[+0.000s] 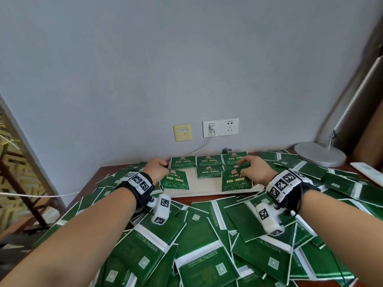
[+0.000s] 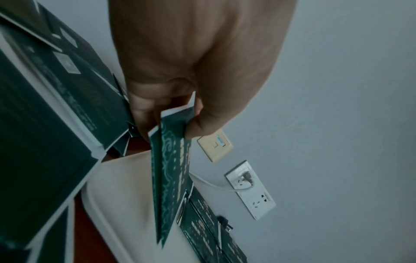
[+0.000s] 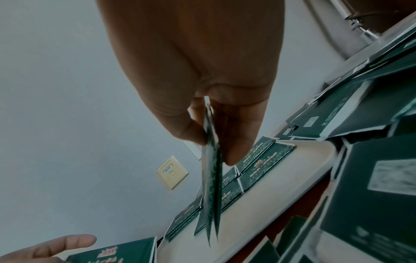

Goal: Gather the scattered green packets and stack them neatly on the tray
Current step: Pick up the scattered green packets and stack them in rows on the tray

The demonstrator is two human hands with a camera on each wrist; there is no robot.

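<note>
A white tray [image 1: 207, 190] lies at the back of the table and bears several neat piles of green packets [image 1: 209, 160] along its far side. My left hand [image 1: 165, 169] pinches one green packet [image 1: 175, 181] above the tray's left part; in the left wrist view this packet [image 2: 171, 169] hangs edge-on from thumb and fingers over the tray [image 2: 126, 186]. Over the tray's right front, my right hand [image 1: 243, 166] pinches green packets [image 1: 236, 181]. The right wrist view shows them as two thin packet edges [image 3: 211, 178] above the tray [image 3: 281, 178].
Loose green packets [image 1: 196, 235] cover the dark wooden table in front of and beside the tray. A round grey lamp base [image 1: 320, 154] stands at the back right, with a white flat object [image 1: 369, 170] near it. Wall sockets [image 1: 220, 127] with a plugged cable sit behind the tray.
</note>
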